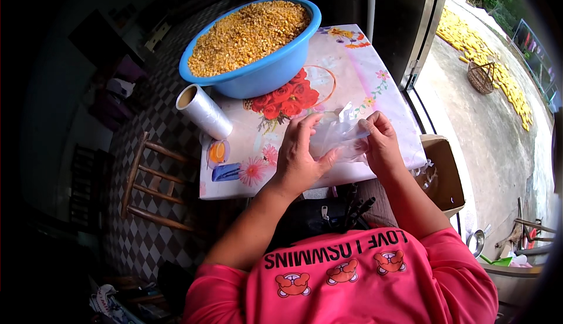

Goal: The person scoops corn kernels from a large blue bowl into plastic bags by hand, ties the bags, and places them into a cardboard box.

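A clear plastic bag (337,139) is between the two hands, above the near part of the table (404,148). The left hand (300,154) holds its left side, thumb set apart from fingers; the right hand (381,143) pinches its right edge narrowly. Just right of the right hand runs the table's edge, a cardboard box (440,154) beyond it. Left of the hands, printed cloth stretches to a plastic roll (206,113) near the left edge. More cloth separates them from the blue tub (258,80) of corn kernels (252,31) ahead. Well off to their right, outdoors, a basket (482,77) sits beside yellow cobs (513,98)
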`<state>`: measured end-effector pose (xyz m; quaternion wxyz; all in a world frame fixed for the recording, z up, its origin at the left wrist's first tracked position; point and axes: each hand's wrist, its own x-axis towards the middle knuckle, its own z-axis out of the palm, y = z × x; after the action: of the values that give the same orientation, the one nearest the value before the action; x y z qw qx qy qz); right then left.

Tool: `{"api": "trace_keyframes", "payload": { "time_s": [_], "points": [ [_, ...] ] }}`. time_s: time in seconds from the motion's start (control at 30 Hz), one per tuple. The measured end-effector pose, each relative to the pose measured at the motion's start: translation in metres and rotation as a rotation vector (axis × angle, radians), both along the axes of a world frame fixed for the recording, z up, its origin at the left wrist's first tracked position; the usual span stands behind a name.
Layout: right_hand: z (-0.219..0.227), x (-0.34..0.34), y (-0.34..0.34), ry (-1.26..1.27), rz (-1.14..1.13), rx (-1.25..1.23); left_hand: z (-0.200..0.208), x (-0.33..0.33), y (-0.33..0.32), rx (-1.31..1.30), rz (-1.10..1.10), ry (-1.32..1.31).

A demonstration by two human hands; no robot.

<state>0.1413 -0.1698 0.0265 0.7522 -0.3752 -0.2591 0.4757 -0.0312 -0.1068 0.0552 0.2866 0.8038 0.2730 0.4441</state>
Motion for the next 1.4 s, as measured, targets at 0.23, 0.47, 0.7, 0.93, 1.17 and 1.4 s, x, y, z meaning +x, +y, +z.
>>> {"api": "trace_keyframes", "payload": {
  "time_s": [0.23, 0.47, 0.7, 0.93, 1.17, 1.4],
  "points": [
    [0.013, -0.015, -0.012, -0.244, 0.154, 0.023, -0.009, 0.009, 0.013, 0.170, 0.118, 0.334],
    [0.011, 0.000, -0.010, -0.637, 0.227, -0.076, -0.016, -0.027, 0.052, 0.184, 0.340, 0.241],
    [0.010, 0.014, -0.007, -1.380, -0.229, -0.082, -0.032, -0.055, 0.050, -0.585, 0.056, -0.032],
    [0.008, 0.018, -0.006, -1.147, -0.365, -0.108, 0.016, -0.038, -0.006, -0.166, -0.322, -0.041],
    [0.023, 0.016, -0.013, -1.013, -0.287, -0.112, 0.036, -0.038, -0.019, -0.671, -0.628, -0.181],
    [0.041, 0.021, -0.024, -0.894, -0.235, -0.041, 0.056, -0.040, -0.016, -0.634, -0.624, -0.435]
  ]
}}
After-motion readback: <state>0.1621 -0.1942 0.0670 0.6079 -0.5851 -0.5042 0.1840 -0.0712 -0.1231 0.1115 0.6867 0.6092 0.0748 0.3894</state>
